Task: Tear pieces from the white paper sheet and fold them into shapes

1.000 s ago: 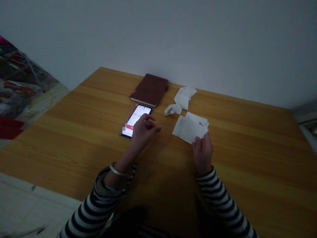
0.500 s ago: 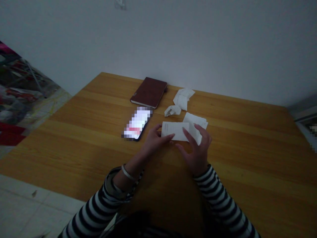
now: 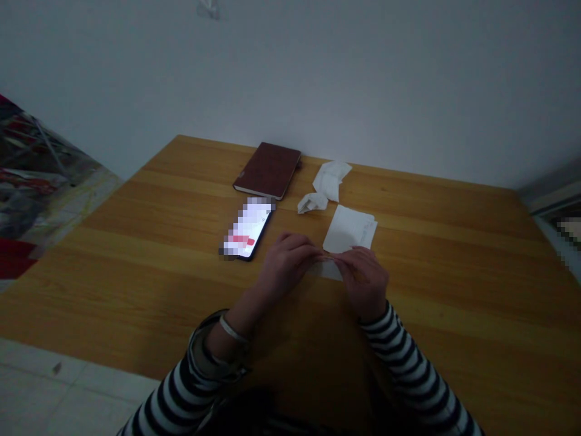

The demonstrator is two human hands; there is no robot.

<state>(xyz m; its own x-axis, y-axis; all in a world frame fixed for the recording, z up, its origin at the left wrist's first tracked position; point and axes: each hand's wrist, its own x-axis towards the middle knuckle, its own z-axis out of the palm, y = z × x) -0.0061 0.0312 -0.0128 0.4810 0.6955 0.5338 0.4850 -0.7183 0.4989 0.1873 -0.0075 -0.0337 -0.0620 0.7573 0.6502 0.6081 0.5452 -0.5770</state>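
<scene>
Paper slip [image 3: 330, 270] partly hidden by the fingers [image 3: 351, 260] — phone screen [image 3: 249, 225] blurred, illegible.

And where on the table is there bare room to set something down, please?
Bare wood on the table lies left of the phone and notebook, and right of the flat papers and right hand. Between, it is crowded: the left hand and right hand hold a paper slip, with crumpled papers farther back.

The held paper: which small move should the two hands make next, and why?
Perhaps the left hand and right hand should slide slightly apart along the held paper: both pinch it close together, hiding much of its upper edge, and mainly its lower part shows. Whether it is folded, I cannot tell.
</scene>
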